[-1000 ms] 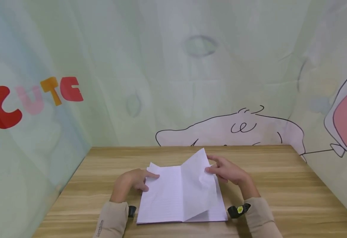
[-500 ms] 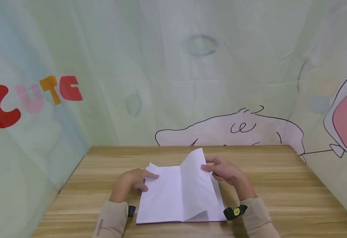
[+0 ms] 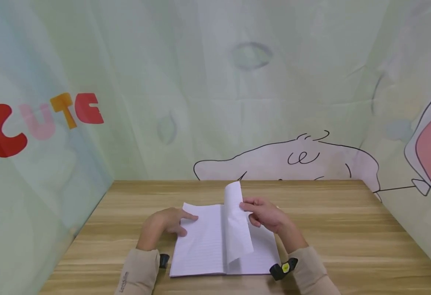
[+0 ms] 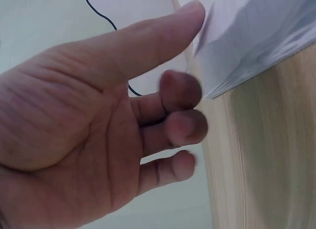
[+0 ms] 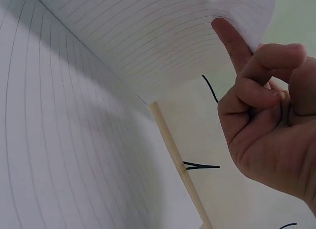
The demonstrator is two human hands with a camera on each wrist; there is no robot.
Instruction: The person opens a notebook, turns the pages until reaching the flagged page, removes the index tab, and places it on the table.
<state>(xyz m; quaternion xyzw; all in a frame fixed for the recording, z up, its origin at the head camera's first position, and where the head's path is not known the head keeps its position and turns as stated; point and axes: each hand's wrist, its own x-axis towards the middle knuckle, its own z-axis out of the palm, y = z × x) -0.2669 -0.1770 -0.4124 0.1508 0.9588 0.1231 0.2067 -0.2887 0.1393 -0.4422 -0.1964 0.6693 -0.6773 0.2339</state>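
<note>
An open ruled notebook [image 3: 200, 250] lies on the wooden table. One page [image 3: 235, 223] stands lifted and curled over near the spine; its lined underside shows in the right wrist view. My right hand [image 3: 265, 213] pinches the outer edge of that page between thumb and index finger, the other fingers curled below. At the left page's upper outer edge, my left hand [image 3: 165, 223] touches the paper with an extended finger. In the left wrist view its thumb [image 4: 148, 44] lies straight near the page edge, and the other visible fingers are loosely bent, holding nothing.
The wooden table [image 3: 348, 229] extends around the notebook. A printed cloth backdrop [image 3: 156, 102] closes off the back and sides, with coloured letters at left and a line-drawn figure behind the table. A dark strap [image 3: 283, 268] sits at the right wrist.
My right hand has moved left, carrying the page from leaning right to nearly upright and curled over the spine. The left hand has stayed in place.
</note>
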